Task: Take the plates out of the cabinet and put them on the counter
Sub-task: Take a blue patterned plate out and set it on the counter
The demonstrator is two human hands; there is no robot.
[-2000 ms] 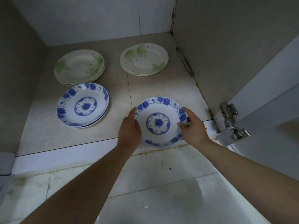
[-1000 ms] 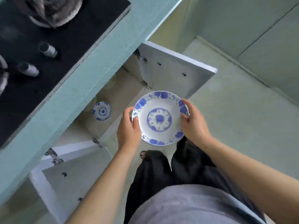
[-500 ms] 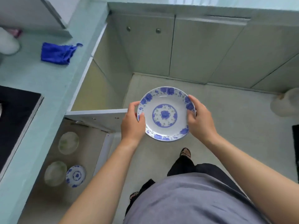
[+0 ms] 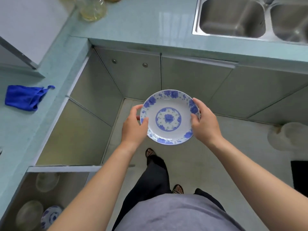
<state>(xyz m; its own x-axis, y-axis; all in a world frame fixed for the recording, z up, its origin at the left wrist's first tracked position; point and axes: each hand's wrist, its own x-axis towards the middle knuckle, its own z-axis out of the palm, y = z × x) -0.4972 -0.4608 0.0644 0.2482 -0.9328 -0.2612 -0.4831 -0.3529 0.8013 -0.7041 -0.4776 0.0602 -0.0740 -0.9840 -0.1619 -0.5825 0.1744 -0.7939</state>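
— Hands first: what were they doing?

— Both gripped one thing. The left hand (image 4: 133,125) clasped the blue-flowered plate (image 4: 169,116) at its nine o'clock rim, thumb on top; the right hand (image 4: 204,121) clasped the three o'clock rim the same way. The plate hung level in the air above the floor, well apart from the surface (image 4: 141,22) at twelve o'clock.

— How would it handle?

— I judged it glazed ceramic: stiff, light enough for one hand, slick on the glaze and likely to chip or break if dropped. Opposite rims, thumbs over and fingers under, looked the safest hold.

— Anything hard to read?

— Fingers beneath the plate were hidden. At seven o'clock the open cabinet (image 4: 55,184) showed more plates (image 4: 41,212), dim and partly cut off by the left forearm, so I could not count them. A blue cloth (image 4: 25,97) lay at nine o'clock, a sink (image 4: 196,19) at one o'clock.
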